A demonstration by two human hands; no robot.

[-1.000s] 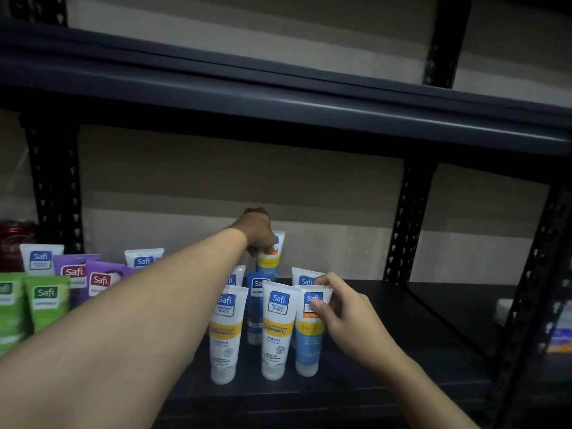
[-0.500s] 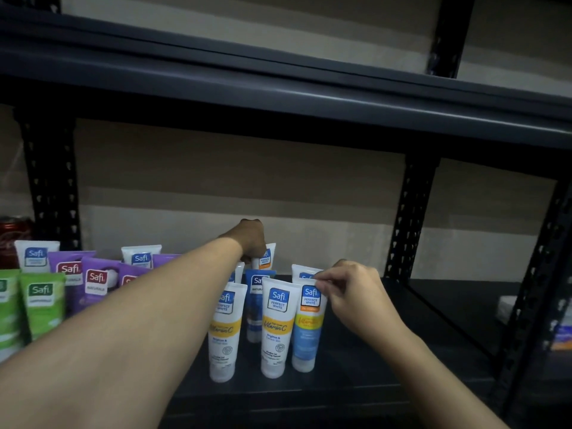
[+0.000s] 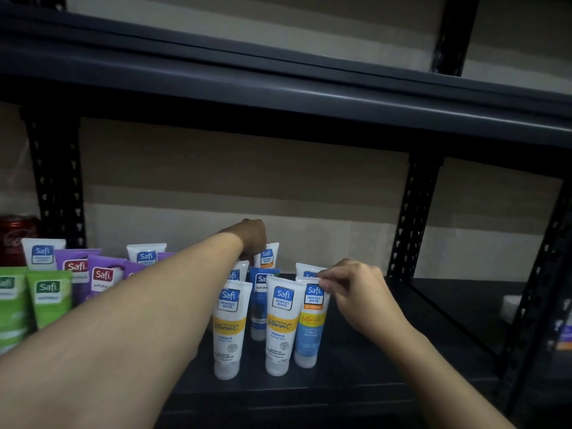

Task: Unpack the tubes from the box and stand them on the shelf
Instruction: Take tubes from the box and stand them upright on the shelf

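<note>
Several Safi tubes stand cap-down on the dark shelf. My left hand reaches to the back row and grips the top of a white tube with an orange band. My right hand pinches the top edge of a blue and white tube at the front right of the group. Two white and yellow Vitamin C tubes stand in front, a dark blue tube behind them. The box is out of view.
Purple tubes, green tubes and white tubes fill the shelf's left part, with a red can behind. Black perforated uprights stand at the back. Another shelf board runs overhead. Pale items lie far right.
My left hand has lowered the back tube onto the shelf. My right hand slid from the blue tube's side up to its top edge.
</note>
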